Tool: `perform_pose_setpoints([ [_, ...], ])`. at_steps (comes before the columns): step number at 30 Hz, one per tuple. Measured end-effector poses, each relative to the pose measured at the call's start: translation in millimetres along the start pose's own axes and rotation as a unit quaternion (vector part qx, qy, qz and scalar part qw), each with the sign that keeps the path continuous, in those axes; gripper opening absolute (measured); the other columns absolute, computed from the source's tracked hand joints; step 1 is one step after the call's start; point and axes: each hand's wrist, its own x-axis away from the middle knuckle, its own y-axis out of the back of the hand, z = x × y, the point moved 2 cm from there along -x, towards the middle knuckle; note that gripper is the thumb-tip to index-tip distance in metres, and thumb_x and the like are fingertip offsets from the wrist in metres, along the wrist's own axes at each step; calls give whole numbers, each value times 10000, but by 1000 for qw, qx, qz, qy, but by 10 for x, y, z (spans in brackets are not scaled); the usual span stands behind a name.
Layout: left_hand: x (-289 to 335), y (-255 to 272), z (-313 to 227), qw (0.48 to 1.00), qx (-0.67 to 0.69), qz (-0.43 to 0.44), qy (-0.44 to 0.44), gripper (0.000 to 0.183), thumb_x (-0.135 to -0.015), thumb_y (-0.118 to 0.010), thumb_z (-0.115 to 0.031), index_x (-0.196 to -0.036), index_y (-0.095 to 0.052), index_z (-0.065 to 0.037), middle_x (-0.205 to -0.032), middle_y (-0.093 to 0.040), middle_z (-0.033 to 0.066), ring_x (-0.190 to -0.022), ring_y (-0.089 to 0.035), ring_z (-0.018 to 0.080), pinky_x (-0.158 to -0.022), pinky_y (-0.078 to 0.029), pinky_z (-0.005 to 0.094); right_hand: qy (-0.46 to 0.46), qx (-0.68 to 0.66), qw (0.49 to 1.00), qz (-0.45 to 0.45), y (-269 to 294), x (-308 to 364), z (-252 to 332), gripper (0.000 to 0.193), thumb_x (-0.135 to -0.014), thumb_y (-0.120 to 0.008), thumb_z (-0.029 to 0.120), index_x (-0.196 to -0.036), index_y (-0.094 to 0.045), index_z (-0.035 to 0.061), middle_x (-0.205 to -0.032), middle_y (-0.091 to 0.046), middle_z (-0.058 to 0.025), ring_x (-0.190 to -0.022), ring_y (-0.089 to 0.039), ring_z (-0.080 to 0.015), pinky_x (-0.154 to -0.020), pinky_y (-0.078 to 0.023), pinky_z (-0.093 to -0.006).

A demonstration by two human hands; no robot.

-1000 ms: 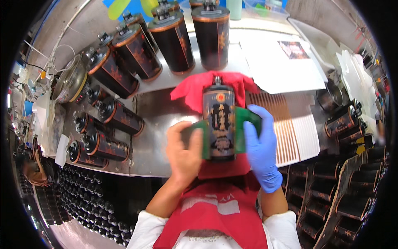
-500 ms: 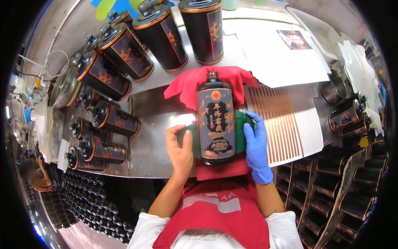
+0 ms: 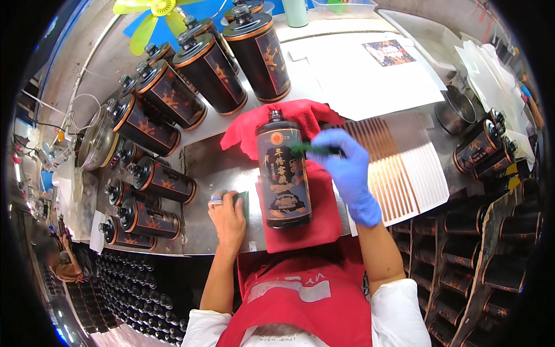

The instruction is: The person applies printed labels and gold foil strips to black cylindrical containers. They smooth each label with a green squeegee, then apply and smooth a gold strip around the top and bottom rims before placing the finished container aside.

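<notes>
A black bottle with copper-coloured decoration and a dark label lies on a red cloth in front of me, its capped neck pointing away. My right hand, in a blue glove, grips a green flat scraper-like piece. That piece is seen edge-on over the bottle's upper right side; whether it touches the bottle I cannot tell. To the left of the bottle, my bare left hand is closed on another green flat piece, low over the metal tabletop. A ring shows on one finger.
Several matching bottles stand at the back left, and more are at the left edge. White sheets and a striped sheet lie right. A metal cup and racks of bottles are farther right. A yellow-green fan stands behind.
My hands have left the bottle's sides. The right has lifted its green piece over the bottle's upper right; the left has moved left and down with its piece. My view has shifted slightly.
</notes>
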Motion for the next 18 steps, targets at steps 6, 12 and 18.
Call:
perform_pose_setpoints([
  [6,191,212,-533,896,399,150,-123,954,-682,-777,-335,-1402,-250,1,-1382,-352,180,-1285,-330,270,-1065,-235,379,-17,26,998,49,165,1070,-24,322,-569,-744,-153,-815,-634,24,-841,-624,-76,-802,-610,-166,-730,-515,-287],
  [12,104,16,-694,823,529,200,-51,711,-703,-730,26,-1323,-388,-39,-1237,-508,80,-1104,-522,179,-923,-430,313,-130,-102,986,-9,-21,31,70,254,-745,-645,-77,-984,-617,6,-902,-640,-69,-793,-604,-128,-741,-504,-245],
  [18,123,18,-675,806,564,175,-25,508,-733,-695,31,-1198,-494,-4,-1103,-598,61,-992,-570,142,-891,-454,299,116,60,990,49,-80,777,-25,256,-643,-757,-72,-838,-631,34,-876,-633,-82,-839,-618,-196,-764,-501,-311],
])
